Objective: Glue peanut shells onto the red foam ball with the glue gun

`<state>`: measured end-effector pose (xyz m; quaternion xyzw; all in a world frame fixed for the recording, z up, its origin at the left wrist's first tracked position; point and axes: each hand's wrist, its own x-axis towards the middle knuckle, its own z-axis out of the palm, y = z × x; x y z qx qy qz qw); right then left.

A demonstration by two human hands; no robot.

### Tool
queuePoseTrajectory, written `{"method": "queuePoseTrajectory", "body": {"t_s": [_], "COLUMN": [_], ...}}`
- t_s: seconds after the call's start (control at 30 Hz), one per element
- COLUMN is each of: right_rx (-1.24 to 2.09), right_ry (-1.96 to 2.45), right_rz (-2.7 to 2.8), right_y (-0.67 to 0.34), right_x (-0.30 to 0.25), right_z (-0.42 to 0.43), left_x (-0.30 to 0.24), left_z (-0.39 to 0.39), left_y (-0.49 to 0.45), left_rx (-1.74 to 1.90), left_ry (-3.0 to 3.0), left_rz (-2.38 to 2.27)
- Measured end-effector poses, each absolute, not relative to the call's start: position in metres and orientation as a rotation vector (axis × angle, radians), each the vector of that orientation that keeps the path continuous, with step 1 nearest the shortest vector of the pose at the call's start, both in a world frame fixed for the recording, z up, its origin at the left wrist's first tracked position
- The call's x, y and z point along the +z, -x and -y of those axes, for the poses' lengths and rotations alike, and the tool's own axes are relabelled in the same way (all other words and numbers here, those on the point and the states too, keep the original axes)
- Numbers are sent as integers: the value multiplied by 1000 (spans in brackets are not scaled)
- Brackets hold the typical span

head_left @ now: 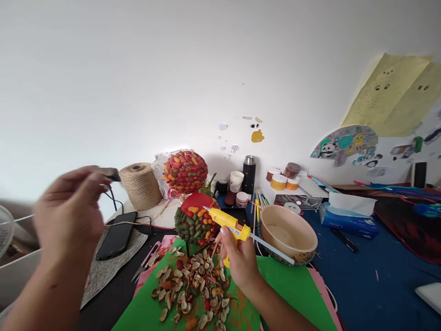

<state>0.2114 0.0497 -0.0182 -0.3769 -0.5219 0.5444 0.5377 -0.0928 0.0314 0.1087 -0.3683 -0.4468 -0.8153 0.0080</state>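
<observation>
Glue gun (231, 223), yellow, gripped in my right hand (239, 262), nozzle pointing ahead and leftward of the knuckles. From this remote post I cannot tell whether the tip touches the near ball (192, 226), which sits just beyond that hand: green and orange lumps, bare red patch on top. My left hand (70, 211), raised well left of the ball, pinches a small greyish piece (109, 173) between thumb and fingers; too blurred to identify. Handling, by my judgement: steady right wrist, tip close to a surface without digging in, left fingertips clear of the nozzle, small dabs. Mind the long glue stick (272, 248) jutting out right of the grip; it crosses before the bowl (292, 218) and could catch there. Loose peanut shells (198, 269) lie left of the right hand, on a green sheet (282, 280). Farther out: second ball (186, 172) behind the first, twine spool (141, 188) beyond the left fingertips, phone (117, 236) right of that hand and lower, scissors (148, 259) between both hands.
</observation>
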Motion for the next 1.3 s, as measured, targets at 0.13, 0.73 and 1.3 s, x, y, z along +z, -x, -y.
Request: {"method": "queuePoseTrajectory", "body": {"t_s": [0.13, 0.73, 1.3], "right_rx": [1295, 1266, 1318], "right_ry": [923, 831, 779], "right_rz": [1211, 1183, 1210], "right_y": [-213, -221, -224], "right_x": [-20, -13, 0], "right_z": [-50, -62, -59], "left_x": [95, 67, 69], "left_z": [-40, -65, -83], "left_y": [61, 12, -6], "left_rx": [-2396, -1277, -839], "left_ry": [1538, 2323, 2352], "left_rz": [1829, 1631, 1667]}}
